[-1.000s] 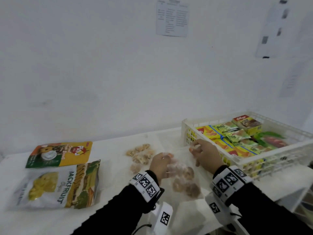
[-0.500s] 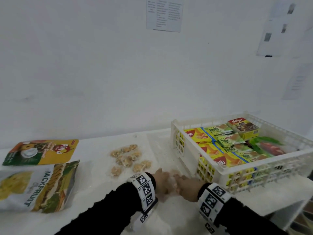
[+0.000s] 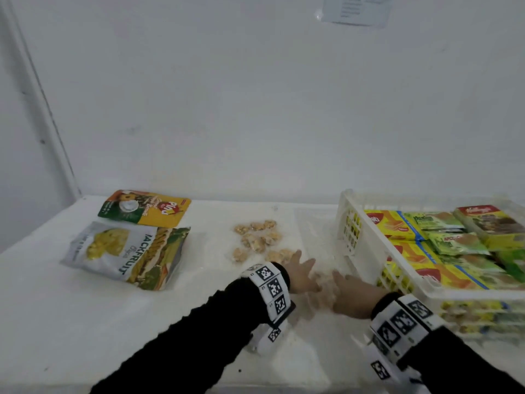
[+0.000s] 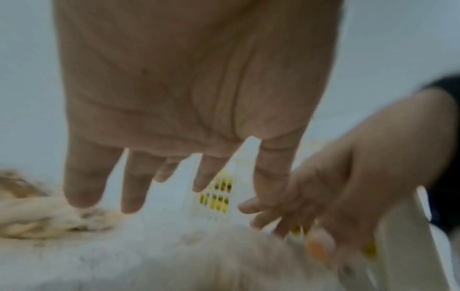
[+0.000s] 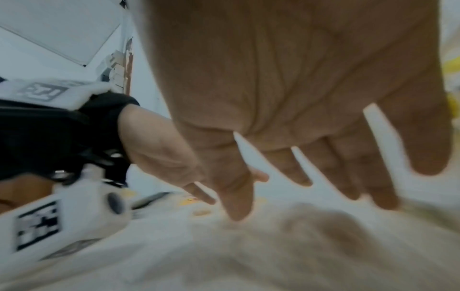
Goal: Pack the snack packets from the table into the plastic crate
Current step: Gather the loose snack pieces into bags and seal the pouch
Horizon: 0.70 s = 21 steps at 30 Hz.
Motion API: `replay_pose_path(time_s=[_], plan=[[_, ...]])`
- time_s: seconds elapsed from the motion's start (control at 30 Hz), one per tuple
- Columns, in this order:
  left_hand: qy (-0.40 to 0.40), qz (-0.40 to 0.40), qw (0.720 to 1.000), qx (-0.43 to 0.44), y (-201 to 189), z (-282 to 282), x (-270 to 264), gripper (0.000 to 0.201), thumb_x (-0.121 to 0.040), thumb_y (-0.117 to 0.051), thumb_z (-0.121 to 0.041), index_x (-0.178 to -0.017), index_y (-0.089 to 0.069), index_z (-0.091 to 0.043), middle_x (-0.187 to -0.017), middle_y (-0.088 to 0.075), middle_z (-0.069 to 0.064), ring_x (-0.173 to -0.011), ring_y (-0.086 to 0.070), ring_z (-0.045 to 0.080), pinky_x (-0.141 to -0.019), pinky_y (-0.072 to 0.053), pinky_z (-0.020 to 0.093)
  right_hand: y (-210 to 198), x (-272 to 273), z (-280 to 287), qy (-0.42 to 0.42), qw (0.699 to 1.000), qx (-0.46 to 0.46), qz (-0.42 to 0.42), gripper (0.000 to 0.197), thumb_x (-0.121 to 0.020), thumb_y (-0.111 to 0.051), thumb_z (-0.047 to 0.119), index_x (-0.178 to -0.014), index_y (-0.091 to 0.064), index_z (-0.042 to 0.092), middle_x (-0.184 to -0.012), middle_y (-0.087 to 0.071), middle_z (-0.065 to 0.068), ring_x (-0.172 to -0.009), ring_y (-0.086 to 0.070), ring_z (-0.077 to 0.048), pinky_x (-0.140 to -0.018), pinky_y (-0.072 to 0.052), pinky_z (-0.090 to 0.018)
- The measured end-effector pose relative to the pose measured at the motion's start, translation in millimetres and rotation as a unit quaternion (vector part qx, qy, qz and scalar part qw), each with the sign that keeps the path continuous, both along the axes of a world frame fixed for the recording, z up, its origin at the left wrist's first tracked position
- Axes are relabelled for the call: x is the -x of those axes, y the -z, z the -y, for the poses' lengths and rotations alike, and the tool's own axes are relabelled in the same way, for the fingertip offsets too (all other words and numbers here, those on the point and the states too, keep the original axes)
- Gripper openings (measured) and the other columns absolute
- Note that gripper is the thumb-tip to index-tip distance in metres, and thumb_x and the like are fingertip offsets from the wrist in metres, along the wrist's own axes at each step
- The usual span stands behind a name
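A clear packet of brown snack pieces [image 3: 324, 281] lies on the white table between my two hands, just left of the white plastic crate [image 3: 345, 214]. My left hand [image 3: 302, 265] hovers over its left side with fingers straight and spread [image 4: 82, 189]. My right hand [image 3: 345, 282] reaches over its right side, fingers extended [image 5: 236, 202]. Neither hand grips anything. The packet shows blurred below the fingers [image 5: 323, 226]. A second clear snack packet [image 3: 258, 241] lies behind the left hand.
A grey jackfruit pouch [image 3: 127, 251] and a yellow-green pouch [image 3: 145, 207] lie at the table's left. The crate holds several yellow and green packets [image 3: 443, 237] and a box [image 3: 488, 220]. The wall stands right behind the table.
Half a second ago both hands were pressed together on the clear packet. Now they have parted and their fingers are spread. The view has swung downward and to the left.
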<state>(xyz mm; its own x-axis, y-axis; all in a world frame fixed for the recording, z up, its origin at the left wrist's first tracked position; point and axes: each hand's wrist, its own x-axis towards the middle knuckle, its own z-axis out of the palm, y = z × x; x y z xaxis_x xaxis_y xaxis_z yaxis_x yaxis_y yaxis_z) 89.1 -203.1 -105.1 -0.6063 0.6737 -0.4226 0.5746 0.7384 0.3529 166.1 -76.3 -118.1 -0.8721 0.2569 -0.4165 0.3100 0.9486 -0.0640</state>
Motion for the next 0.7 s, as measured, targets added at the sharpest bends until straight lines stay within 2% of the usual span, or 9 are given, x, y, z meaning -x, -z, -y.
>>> replay_pose_path(time_s=[0.03,0.1,0.23,0.33,0.43,0.5,0.6,0.7], plan=[[-0.02,0.009,1.0,-0.014,-6.9,7.6,7.1,0.069,-0.094,-0.045,-0.038,-0.149,-0.007,-0.022,-0.157,0.012,0.007,-0.145,-0.006,0.029,-0.116,-0.014,0.041,-12.4,-2.1,7.7,0.019,1.0,-0.01,0.005,0.074,-0.092,-0.042,0.042,-0.149,-0.003,0.017,-0.152,-0.021,-0.01,-0.14,-0.023,-0.027,-0.114,-0.024,-0.04],[-0.059,-0.018,0.997,-0.054,-16.8,30.4,26.4,0.067,-0.093,-0.048,-0.039,-0.148,-0.014,-0.024,-0.157,0.006,0.007,-0.145,-0.008,0.027,-0.116,-0.017,0.039,-32.0,3.4,23.2,0.003,0.999,-0.011,-0.037,0.072,-0.094,-0.041,0.044,-0.149,0.001,0.022,-0.154,-0.015,-0.007,-0.142,-0.02,-0.027,-0.114,-0.022,-0.039],[-0.166,-0.105,0.98,-0.027,-24.5,96.1,67.0,0.066,-0.087,-0.053,-0.044,-0.142,-0.029,-0.018,-0.151,-0.016,0.014,-0.139,-0.02,0.033,-0.112,-0.025,0.044,-64.3,27.2,68.5,-0.078,0.991,0.036,-0.102,0.059,-0.097,-0.039,0.04,-0.148,-0.014,0.026,-0.154,-0.021,0.0,-0.138,-0.03,-0.02,-0.11,-0.03,-0.035],[-0.261,-0.168,0.95,0.036,-23.4,148.0,93.3,0.076,-0.081,-0.061,-0.049,-0.139,-0.029,-0.01,-0.143,-0.027,0.017,-0.134,-0.026,0.035,-0.109,-0.03,0.044,-61.4,57.2,109.6,-0.145,0.981,0.052,-0.115,0.054,-0.096,-0.043,0.036,-0.146,-0.024,0.024,-0.152,-0.026,0.002,-0.136,-0.032,-0.018,-0.109,-0.03,-0.033],[-0.306,-0.169,0.931,0.104,-14.7,187.2,100.7,0.096,-0.072,-0.069,-0.051,-0.142,-0.019,-0.008,-0.143,-0.029,0.017,-0.134,-0.03,0.034,-0.109,-0.031,0.043,-50.3,93.0,150.4,-0.209,0.971,0.049,-0.105,0.049,-0.096,-0.046,0.028,-0.143,-0.033,0.022,-0.15,-0.03,0.002,-0.137,-0.031,-0.017,-0.11,-0.028,-0.033],[-0.293,-0.153,0.936,0.123,-1.5,205.2,104.5,0.101,-0.067,-0.072,-0.054,-0.142,-0.02,-0.012,-0.143,-0.034,0.015,-0.132,-0.035,0.032,-0.108,-0.035,0.041,-42.7,116.8,172.9,-0.237,0.966,0.04,-0.098,0.048,-0.096,-0.047,0.023,-0.142,-0.034,0.022,-0.15,-0.032,0.001,-0.137,-0.031,-0.017,-0.109,-0.028,-0.032],[-0.238,-0.136,0.952,0.138,7.9,222.1,106.2,0.078,-0.07,-0.072,-0.045,-0.131,-0.039,-0.01,-0.13,-0.051,0.011,-0.119,-0.051,0.027,-0.094,-0.046,0.033,-29.2,147.8,198.6,-0.265,0.961,0.015,-0.077,0.051,-0.095,-0.046,0.011,-0.143,-0.033,0.02,-0.15,-0.032,-0.001,-0.138,-0.03,-0.019,-0.11,-0.027,-0.032],[-0.21,-0.139,0.96,0.119,2.7,230.4,108.6,0.045,-0.083,-0.06,-0.036,-0.116,-0.056,-0.005,-0.116,-0.061,0.011,-0.107,-0.059,0.026,-0.08,-0.047,0.028,-18.2,174.4,215.5,-0.259,0.965,-0.01,-0.039,0.056,-0.093,-0.045,0.003,-0.145,-0.03,0.019,-0.152,-0.028,-0.004,-0.139,-0.028,-0.02,-0.112,-0.027,-0.032]])
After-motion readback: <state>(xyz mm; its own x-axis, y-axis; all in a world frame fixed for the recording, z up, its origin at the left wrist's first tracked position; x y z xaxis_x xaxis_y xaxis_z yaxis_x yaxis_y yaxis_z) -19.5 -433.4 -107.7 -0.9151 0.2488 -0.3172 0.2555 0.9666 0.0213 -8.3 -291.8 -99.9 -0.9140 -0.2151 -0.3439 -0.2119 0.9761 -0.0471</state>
